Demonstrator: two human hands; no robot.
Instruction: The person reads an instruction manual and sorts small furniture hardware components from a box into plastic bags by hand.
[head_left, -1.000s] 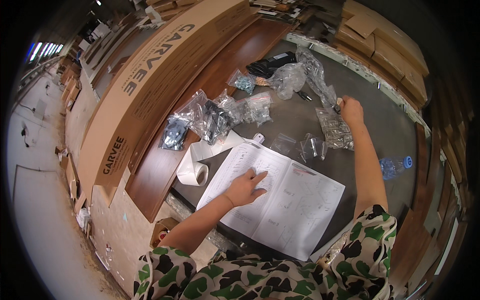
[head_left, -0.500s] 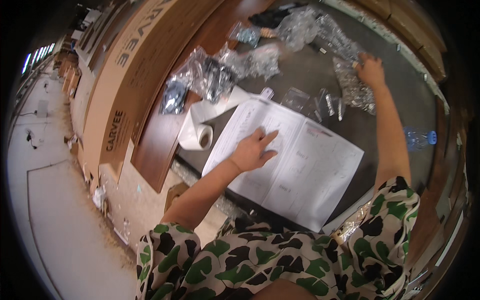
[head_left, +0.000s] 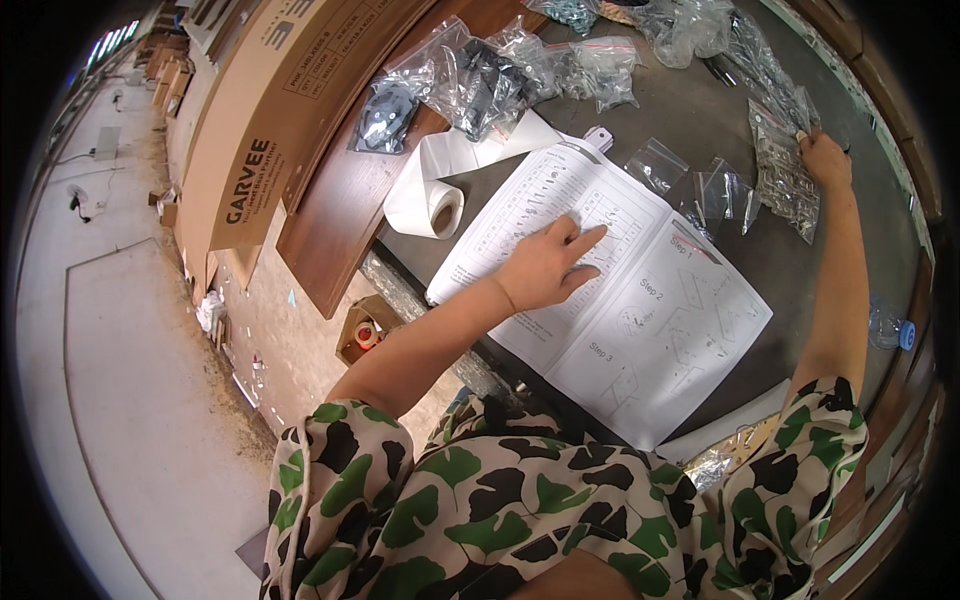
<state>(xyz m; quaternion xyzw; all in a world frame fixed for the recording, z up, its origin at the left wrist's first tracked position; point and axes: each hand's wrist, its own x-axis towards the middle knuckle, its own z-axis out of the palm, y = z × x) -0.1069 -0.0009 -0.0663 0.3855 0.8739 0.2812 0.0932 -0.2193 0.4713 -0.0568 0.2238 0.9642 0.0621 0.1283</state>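
Note:
An instruction booklet (head_left: 655,370) lies spread out on the dark table, its left page full of small parts drawings and its right page of assembly diagrams. My left hand (head_left: 545,268) rests on the left page, index finger stretched out over the drawings and the thumb apart. At the right, my right hand (head_left: 828,160) has its fingertips closed on the edge of a clear plastic bag of small metal hardware (head_left: 785,175). Small clear zip bags (head_left: 722,195) lie between the booklet and that bag.
A roll of white labels (head_left: 425,208) sits left of the booklet. Bags of dark fittings (head_left: 485,85) lie behind it, partly on a brown board (head_left: 325,225). A long cardboard carton (head_left: 245,165) stands at the left. A plastic bottle (head_left: 888,328) lies at the right.
The view has shifted, so the table's things appear farther right and higher. My left hand stays on the left page, and my right hand stays at the hardware bag's edge.

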